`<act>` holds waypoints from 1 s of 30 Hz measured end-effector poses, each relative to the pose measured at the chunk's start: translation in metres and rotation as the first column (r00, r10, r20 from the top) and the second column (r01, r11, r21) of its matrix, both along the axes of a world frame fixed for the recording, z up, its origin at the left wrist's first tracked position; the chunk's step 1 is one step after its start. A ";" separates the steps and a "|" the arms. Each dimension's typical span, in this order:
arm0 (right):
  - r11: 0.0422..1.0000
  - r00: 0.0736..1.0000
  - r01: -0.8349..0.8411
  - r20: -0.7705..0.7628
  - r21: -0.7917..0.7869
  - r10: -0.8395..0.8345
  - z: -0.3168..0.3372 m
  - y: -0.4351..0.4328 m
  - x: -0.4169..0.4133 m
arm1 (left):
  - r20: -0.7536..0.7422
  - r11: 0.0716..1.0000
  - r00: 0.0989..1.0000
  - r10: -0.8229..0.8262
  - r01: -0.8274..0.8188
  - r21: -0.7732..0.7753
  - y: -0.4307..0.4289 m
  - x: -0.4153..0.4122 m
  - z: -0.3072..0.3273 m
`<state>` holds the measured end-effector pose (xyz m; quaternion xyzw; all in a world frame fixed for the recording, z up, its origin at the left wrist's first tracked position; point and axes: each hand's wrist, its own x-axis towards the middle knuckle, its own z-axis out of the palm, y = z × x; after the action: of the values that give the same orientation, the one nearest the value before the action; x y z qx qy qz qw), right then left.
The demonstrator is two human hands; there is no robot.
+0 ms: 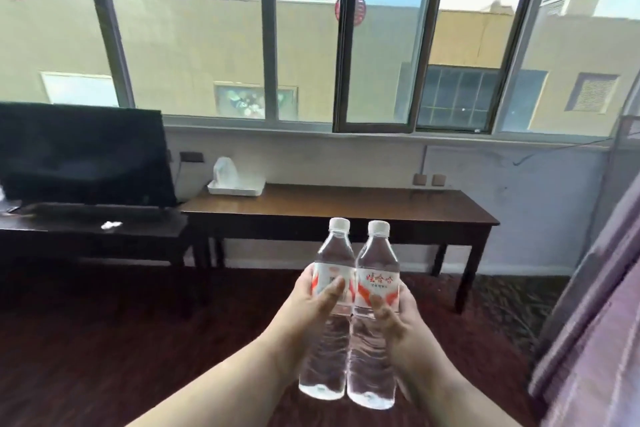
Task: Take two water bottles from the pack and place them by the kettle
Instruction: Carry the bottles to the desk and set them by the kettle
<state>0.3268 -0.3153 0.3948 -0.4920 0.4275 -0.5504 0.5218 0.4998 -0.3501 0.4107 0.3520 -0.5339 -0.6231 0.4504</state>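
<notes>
Two clear water bottles with white caps and red-and-white labels stand side by side in the air before me, touching each other. My left hand (311, 302) grips the left bottle (329, 340) around its label. My right hand (394, 315) grips the right bottle (375, 253) the same way. A white kettle (224, 168) sits in a white tray (239, 189) at the left end of the brown table (346, 208), well beyond the bottles. The pack is out of view.
A dark TV (83, 152) stands on a low black stand (93, 232) at the left, beside the table. Large windows run above the table. A purple bed edge or curtain (595, 322) fills the right side. Dark wooden floor lies between me and the table.
</notes>
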 end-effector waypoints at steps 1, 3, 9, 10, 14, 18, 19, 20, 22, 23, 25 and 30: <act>1.000 1.000 -0.021 0.003 -0.001 0.021 0.002 -0.018 0.022 | 0.009 1.000 1.000 0.017 -0.017 -0.013 -0.015 0.024 0.005; 0.999 0.999 -0.049 0.005 -0.003 0.049 0.007 -0.051 0.064 | 0.003 0.998 0.999 0.049 -0.049 -0.043 -0.043 0.068 0.009; 0.988 0.987 -0.157 -0.035 0.001 0.157 0.018 -0.135 0.154 | 0.007 0.990 0.990 0.141 -0.141 -0.022 -0.116 0.163 0.006; 0.985 0.984 -0.172 -0.040 0.008 0.172 0.019 -0.146 0.164 | 0.010 0.988 0.988 0.155 -0.155 -0.019 -0.127 0.174 0.005; 0.977 0.976 -0.211 -0.054 0.037 0.213 0.017 -0.196 0.192 | 0.027 0.979 0.979 0.201 -0.201 -0.007 -0.171 0.205 -0.007; 0.972 0.968 -0.230 -0.090 0.054 0.234 0.003 -0.254 0.206 | 0.050 0.974 0.973 0.225 -0.226 0.002 -0.224 0.221 -0.023; 0.971 0.966 -0.232 -0.103 0.059 0.237 -0.002 -0.271 0.207 | 0.060 0.972 0.971 0.233 -0.234 0.003 -0.240 0.223 -0.028; 0.969 0.962 -0.240 -0.121 0.063 0.246 -0.005 -0.288 0.208 | 0.068 0.972 0.969 0.235 -0.236 0.003 -0.256 0.225 -0.031; 0.956 0.943 -0.285 -0.157 0.076 0.293 -0.009 -0.329 0.206 | 0.086 0.970 0.967 0.240 -0.242 0.013 -0.295 0.228 -0.037; 0.945 0.930 -0.316 -0.165 0.087 0.327 -0.011 -0.351 0.203 | 0.082 0.969 0.967 0.243 -0.246 0.023 -0.316 0.229 -0.039; 0.925 0.907 -0.366 -0.184 0.103 0.380 -0.012 -0.399 0.196 | 0.074 0.970 0.969 0.234 -0.237 0.044 -0.360 0.229 -0.045; 0.904 0.865 -0.406 -0.262 0.134 0.427 -0.011 -0.531 0.186 | 0.171 0.969 0.957 0.236 -0.245 0.035 -0.477 0.229 -0.039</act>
<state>0.5126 -0.8462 0.3836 -0.6269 0.4019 -0.3318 0.5791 0.7293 -0.8266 0.3719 0.4770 -0.5052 -0.5469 0.4671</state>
